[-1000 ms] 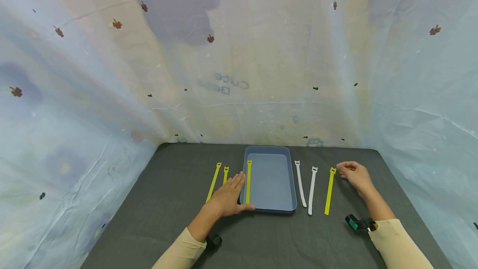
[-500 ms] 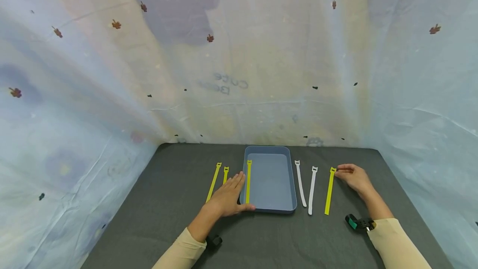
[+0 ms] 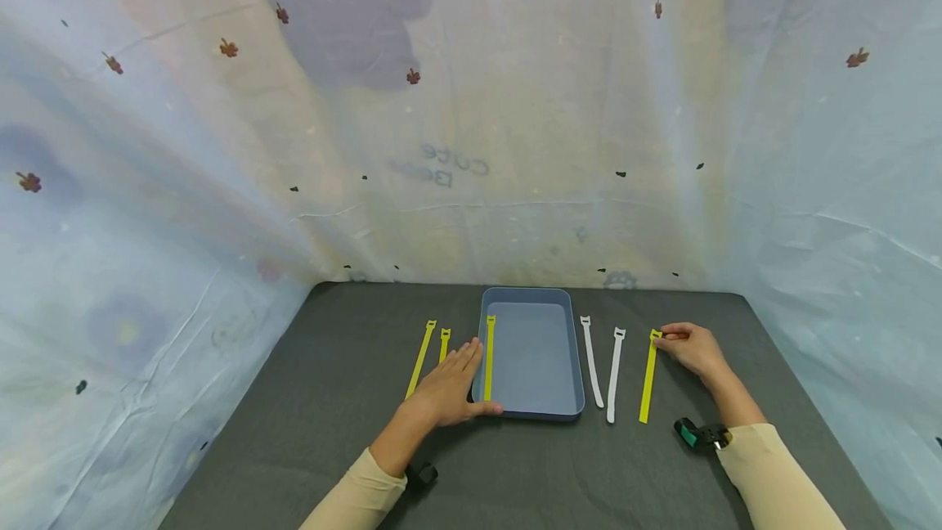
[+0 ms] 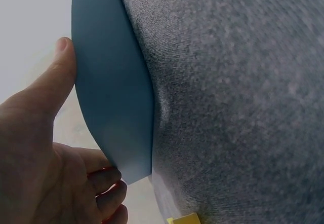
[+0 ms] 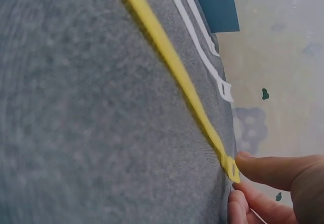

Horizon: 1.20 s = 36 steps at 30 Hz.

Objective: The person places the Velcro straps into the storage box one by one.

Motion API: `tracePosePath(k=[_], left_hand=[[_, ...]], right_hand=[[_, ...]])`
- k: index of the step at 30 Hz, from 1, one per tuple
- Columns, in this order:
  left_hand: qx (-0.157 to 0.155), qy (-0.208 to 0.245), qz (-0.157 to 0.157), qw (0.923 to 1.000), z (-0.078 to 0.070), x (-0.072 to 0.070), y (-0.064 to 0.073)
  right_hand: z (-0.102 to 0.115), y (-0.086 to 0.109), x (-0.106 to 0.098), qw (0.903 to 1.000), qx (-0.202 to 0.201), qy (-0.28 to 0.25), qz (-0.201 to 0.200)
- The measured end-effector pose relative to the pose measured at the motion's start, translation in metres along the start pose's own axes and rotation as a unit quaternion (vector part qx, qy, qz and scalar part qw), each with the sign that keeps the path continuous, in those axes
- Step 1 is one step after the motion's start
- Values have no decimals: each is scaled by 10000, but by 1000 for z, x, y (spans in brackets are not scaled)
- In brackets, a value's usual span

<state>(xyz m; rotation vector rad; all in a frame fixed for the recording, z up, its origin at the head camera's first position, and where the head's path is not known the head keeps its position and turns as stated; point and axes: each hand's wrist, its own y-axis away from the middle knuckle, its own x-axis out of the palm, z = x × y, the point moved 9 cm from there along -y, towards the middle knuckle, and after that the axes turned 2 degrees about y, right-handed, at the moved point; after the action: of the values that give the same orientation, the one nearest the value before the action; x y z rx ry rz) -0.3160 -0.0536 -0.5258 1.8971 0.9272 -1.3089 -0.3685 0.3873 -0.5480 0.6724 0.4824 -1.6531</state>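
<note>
My right hand [image 3: 692, 350] pinches the slotted head of a yellow hook-and-loop cable tie [image 3: 648, 383] between thumb and fingertips. In the right wrist view that yellow cable tie [image 5: 172, 64] stretches along the dark cloth, its head at the fingertips. My left hand [image 3: 445, 387] rests with fingers extended along the left side of a blue-grey tray [image 3: 537, 415], thumb at its front rim. The left wrist view shows the thumb against the tray wall [image 4: 111, 82]. Another yellow cable tie [image 3: 489, 358] lies lengthwise inside the tray by its left wall.
Left of the tray lie two more yellow cable ties, one outermost [image 3: 421, 358] and one partly hidden by my hand [image 3: 445, 342]. Two white cable ties [image 3: 592, 362] [image 3: 615, 375] lie between the tray and my right hand. A patterned curtain [image 3: 471, 145] surrounds the dark-covered table [image 3: 559, 473].
My right hand has moved slightly left, its fingertips coming from beside the yellow cable tie's head onto it. My left hand and the tray have stayed still.
</note>
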Motion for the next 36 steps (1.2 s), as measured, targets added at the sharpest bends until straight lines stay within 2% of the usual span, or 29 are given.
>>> tracePosePath(k=[7, 24, 32, 36], left_hand=[[71, 27, -40, 10000, 0, 0, 0], [40, -40, -33, 10000, 0, -1, 0], [17, 65, -35, 10000, 0, 0, 1], [-28, 43, -3, 10000, 0, 1, 1]], right_hand=[[6, -1, 0, 9996, -150, 189, -153], [14, 0, 3, 9984, -386, 394, -160], [11, 4, 3, 9996, -38, 248, -127], [11, 7, 1, 9996, 0, 206, -184]])
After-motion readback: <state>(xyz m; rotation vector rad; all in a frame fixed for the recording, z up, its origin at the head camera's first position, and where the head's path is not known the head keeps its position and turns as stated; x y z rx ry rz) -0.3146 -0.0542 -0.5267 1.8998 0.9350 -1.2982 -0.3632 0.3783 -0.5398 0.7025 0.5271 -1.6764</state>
